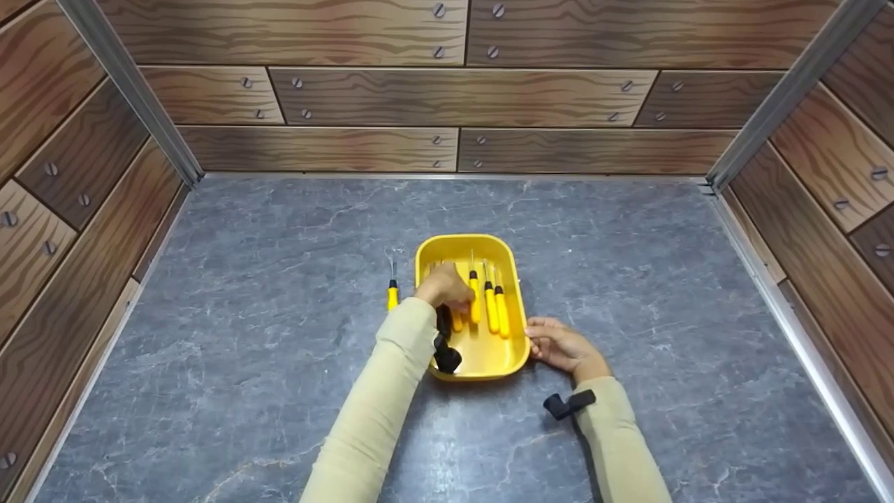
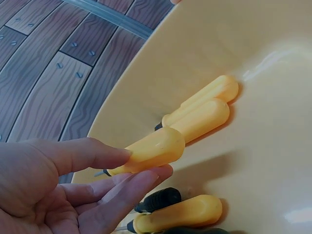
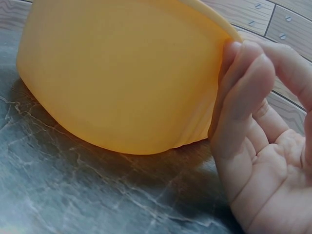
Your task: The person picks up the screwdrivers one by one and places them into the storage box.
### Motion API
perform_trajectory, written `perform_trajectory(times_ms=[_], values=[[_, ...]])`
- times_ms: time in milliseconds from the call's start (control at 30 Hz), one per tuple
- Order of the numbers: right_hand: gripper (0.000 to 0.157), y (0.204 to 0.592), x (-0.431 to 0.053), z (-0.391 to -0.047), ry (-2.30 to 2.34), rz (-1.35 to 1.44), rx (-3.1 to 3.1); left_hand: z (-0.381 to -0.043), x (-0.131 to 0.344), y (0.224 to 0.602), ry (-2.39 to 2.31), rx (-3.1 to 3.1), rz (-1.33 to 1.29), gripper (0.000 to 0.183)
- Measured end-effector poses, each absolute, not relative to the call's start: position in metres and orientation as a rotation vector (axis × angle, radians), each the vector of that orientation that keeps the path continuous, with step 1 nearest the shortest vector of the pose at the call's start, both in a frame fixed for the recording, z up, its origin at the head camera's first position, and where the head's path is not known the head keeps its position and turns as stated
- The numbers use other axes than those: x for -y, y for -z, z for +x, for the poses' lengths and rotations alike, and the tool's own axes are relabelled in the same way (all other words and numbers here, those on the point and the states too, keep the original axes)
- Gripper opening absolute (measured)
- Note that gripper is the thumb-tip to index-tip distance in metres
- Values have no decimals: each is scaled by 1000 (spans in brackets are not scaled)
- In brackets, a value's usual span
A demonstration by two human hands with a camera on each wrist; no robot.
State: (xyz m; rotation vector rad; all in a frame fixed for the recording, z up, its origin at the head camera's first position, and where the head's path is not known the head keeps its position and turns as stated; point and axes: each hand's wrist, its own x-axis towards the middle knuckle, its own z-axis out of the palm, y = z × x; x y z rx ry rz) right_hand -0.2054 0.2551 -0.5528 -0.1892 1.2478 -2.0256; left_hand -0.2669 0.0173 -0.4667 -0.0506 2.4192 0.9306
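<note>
Inside a yellow plastic bin (image 1: 482, 363), my left hand (image 1: 443, 286) pinches the yellow handle of a screwdriver (image 2: 158, 148) between thumb and fingers. Its thin shaft points away from me in the head view. Two more yellow-handled screwdrivers (image 1: 497, 307) lie side by side to its right. Under the hand, another yellow-handled screwdriver (image 2: 185, 214) lies beside a dark-handled one (image 2: 161, 199); the wrist partly hides them in the head view. My right hand (image 1: 562, 346) grips the bin's right rim near its front corner, fingers against the outer wall (image 3: 126, 78).
One yellow-handled screwdriver (image 1: 392, 295) lies on the grey marbled surface (image 1: 279, 300), just left of the bin, partly behind the left sleeve. Wood-patterned walls (image 1: 461, 98) enclose the surface at the back and both sides, with metal strips along the edges.
</note>
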Motion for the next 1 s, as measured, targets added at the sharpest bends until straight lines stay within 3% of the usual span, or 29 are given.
perform_trajectory(times_ms=[133,367,500,1000], values=[[19,553,-255,-205,2028,-193,-1240,-269,-21,471,-933,-2410,-84,30],[19,553,-257,-203,2033,-206,-1230,-269,-25,473,-785,-2468,13,10],[18,554,-257,-204,2035,-194,-1233,-271,-29,473,-846,-2428,-38,19],[21,553,-256,-204,2031,-226,-1227,-270,-38,472,-848,-2410,-64,25]])
